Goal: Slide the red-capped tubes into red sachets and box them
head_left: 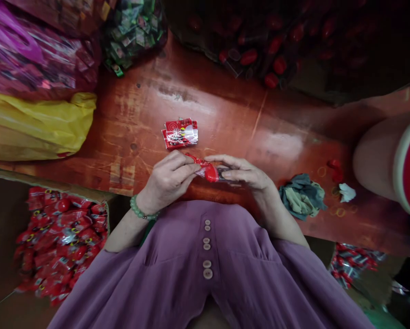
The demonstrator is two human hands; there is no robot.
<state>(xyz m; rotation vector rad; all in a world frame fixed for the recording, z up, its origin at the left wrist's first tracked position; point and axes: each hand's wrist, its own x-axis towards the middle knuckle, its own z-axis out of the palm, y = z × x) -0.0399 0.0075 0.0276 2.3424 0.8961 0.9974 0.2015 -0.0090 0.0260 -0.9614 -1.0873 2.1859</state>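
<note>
Between my hands, just above the table's near edge, is a small clear plastic tube with a red cap [211, 173]. My right hand [248, 172] holds the clear end, thumb below and fingers along the top. At the capped end, my left hand [170, 173] pinches a red printed wrapper [197, 160] that reaches over the cap. The fingers partly hide where wrapper and tube meet. A small stack of flat red printed packets [181, 133] lies on the table beyond my left hand.
Left of me stands a carton of red-wrapped pieces [68, 242]; a yellow bag [37, 125] lies behind it. Red-capped tubes [249, 57] fill the dark far side. A crumpled cloth [302, 196] and a white bucket with red [379, 153] are at right.
</note>
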